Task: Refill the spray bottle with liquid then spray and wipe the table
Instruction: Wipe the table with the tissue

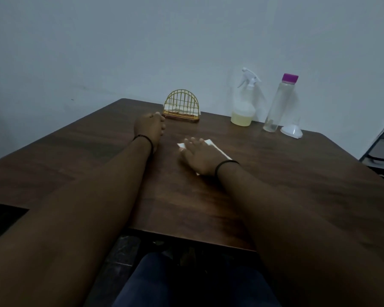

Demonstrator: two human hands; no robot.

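Observation:
My right hand (200, 156) lies flat with straight fingers on a white tissue (217, 148) in the middle of the brown wooden table (297, 173). My left hand (150, 127) rests on the table further back, fingers loosely curled, holding nothing that I can see. A clear spray bottle (244, 107) with a white trigger head and yellowish liquid in its base stands at the back right. Beside it stands a tall clear bottle (279, 103) with a purple cap, nearly empty.
A white funnel (292, 130) lies mouth down right of the tall bottle. A yellow wire napkin holder (181, 106) with tissues stands at the back, just beyond my left hand. The wall (142, 41) is close behind the table. A dark chair frame (381, 151) is at the right.

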